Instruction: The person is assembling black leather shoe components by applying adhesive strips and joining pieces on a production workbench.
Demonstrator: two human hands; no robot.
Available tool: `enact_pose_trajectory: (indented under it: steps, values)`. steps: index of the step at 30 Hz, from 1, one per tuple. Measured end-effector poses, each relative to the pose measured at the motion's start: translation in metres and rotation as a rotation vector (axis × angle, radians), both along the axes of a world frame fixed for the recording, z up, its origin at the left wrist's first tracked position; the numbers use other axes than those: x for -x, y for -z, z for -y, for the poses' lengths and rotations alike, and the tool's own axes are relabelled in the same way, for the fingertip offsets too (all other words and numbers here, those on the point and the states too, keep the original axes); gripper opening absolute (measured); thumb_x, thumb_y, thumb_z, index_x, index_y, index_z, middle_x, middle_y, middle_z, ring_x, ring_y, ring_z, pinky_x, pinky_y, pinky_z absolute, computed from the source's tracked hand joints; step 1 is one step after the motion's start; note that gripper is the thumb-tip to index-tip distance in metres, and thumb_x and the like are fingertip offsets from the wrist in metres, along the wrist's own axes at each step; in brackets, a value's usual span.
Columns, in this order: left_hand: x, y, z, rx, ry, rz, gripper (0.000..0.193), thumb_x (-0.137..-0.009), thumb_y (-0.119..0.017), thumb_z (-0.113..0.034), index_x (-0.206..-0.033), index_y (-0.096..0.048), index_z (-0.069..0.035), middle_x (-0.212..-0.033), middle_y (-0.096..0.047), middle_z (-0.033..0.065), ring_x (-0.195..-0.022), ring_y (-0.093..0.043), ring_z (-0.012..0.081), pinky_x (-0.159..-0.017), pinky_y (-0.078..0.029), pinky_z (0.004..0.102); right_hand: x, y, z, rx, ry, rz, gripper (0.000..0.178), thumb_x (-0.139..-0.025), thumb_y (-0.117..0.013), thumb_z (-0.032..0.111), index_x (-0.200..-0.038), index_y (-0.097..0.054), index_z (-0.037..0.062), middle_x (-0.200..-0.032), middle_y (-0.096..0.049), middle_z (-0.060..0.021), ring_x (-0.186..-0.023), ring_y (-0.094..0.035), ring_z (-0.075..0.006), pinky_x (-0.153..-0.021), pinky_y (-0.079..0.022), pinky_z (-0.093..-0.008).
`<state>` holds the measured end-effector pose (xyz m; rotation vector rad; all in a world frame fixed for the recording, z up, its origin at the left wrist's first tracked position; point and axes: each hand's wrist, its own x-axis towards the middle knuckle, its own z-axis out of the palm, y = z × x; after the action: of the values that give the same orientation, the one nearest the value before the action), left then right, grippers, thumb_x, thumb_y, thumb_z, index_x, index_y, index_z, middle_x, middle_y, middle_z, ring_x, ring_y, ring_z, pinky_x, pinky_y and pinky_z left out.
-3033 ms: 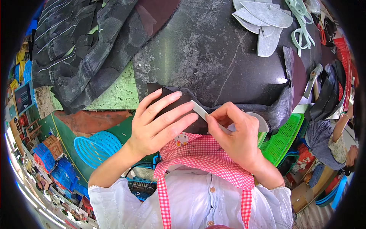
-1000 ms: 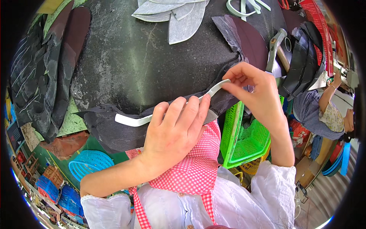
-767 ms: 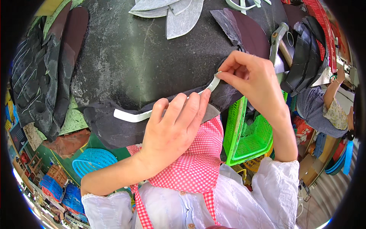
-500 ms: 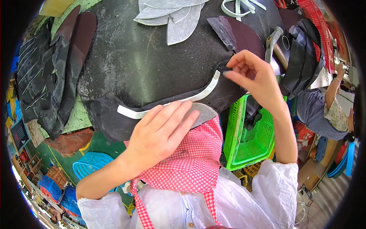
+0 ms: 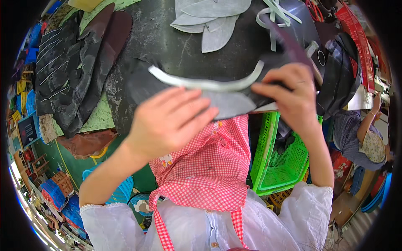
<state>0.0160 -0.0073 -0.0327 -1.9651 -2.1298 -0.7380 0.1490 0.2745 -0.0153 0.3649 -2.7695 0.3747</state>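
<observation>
A dark curved leather piece (image 5: 176, 85) lies at the near edge of the black worktable (image 5: 167, 37), with a pale grey strip (image 5: 209, 83) running along its curved edge and a grey lining part (image 5: 230, 102) below it. My left hand (image 5: 169, 121) rests flat with spread fingers on the piece's lower edge. My right hand (image 5: 293, 98) pinches the piece's right end, close to where the strip stops.
Stacked black leather cut parts (image 5: 71, 67) lie at the table's left. Grey cut shapes (image 5: 213, 21) and pale strips (image 5: 276, 12) sit at the far side. A green plastic basket (image 5: 284, 159) stands below the table's right edge. Another person (image 5: 360, 134) sits at the far right.
The pale strip now lies along the whole curve of the dark piece. My left hand slid down to the lower edge and my right hand moved out to the right end.
</observation>
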Motion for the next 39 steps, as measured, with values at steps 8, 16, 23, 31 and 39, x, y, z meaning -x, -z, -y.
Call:
enact_pose_trajectory:
  steps: [8, 16, 23, 31, 39]
  values:
    - [-0.022, 0.008, 0.009, 0.075, -0.07, 0.02, 0.031, -0.076, -0.07, -0.017, -0.106, -0.079, -0.014, -0.118, -0.075, 0.0066, -0.112, -0.071, 0.0259, -0.099, -0.057, 0.0413, 0.029, -0.028, 0.033, 0.561, 0.05, 0.339, 0.026, -0.091, -0.067, -0.001, -0.116, -0.071, 0.001, -0.105, -0.072, -0.0112, -0.095, -0.07, -0.0264, -0.084, -0.056, -0.0352]
    - [-0.007, -0.047, 0.015, -0.045, 0.02, -0.018, 0.022, -0.083, -0.076, -0.021, -0.104, -0.08, -0.018, -0.114, -0.077, 0.0023, -0.112, -0.073, 0.0259, -0.099, -0.055, 0.0426, 0.102, 0.004, 0.009, 0.729, -0.114, 1.505, 0.047, -0.111, -0.044, 0.033, -0.143, -0.058, 0.0007, -0.129, -0.066, -0.005, -0.105, -0.063, -0.0123, -0.085, -0.051, -0.0259]
    - [-0.009, -0.029, 0.024, -0.008, -0.024, 0.073, 0.026, -0.082, -0.074, -0.019, -0.107, -0.079, -0.015, -0.116, -0.076, 0.0037, -0.112, -0.072, 0.027, -0.099, -0.055, 0.0428, 0.108, -0.012, 0.022, 0.638, -0.072, 0.642, 0.032, -0.1, -0.064, 0.025, -0.104, -0.069, -0.0057, -0.079, -0.064, -0.0149, -0.07, -0.058, -0.0145, -0.066, -0.049, -0.0359]
    - [-0.02, 0.016, 0.018, -0.006, -0.08, 0.186, 0.036, -0.072, -0.07, -0.018, -0.107, -0.079, -0.017, -0.129, -0.07, 0.0109, -0.119, -0.067, 0.03, -0.093, -0.056, 0.0384, 0.11, 0.006, 0.037, 0.762, -0.041, 0.777, 0.022, -0.097, -0.071, 0.018, -0.098, -0.065, -0.0033, -0.071, -0.057, -0.0106, -0.065, -0.049, -0.01, -0.061, -0.042, -0.0333]
    - [-0.029, 0.017, 0.016, 0.094, -0.137, 0.117, 0.028, -0.074, -0.074, -0.02, -0.102, -0.078, -0.016, -0.124, -0.071, 0.0128, -0.114, -0.07, 0.0299, -0.094, -0.057, 0.0393, 0.085, -0.032, 0.072, 0.351, -0.074, 0.718, 0.019, -0.095, -0.069, 0.012, -0.093, -0.054, 0.0012, -0.072, -0.06, -0.0173, -0.072, -0.066, -0.0361, -0.058, -0.047, -0.0453]
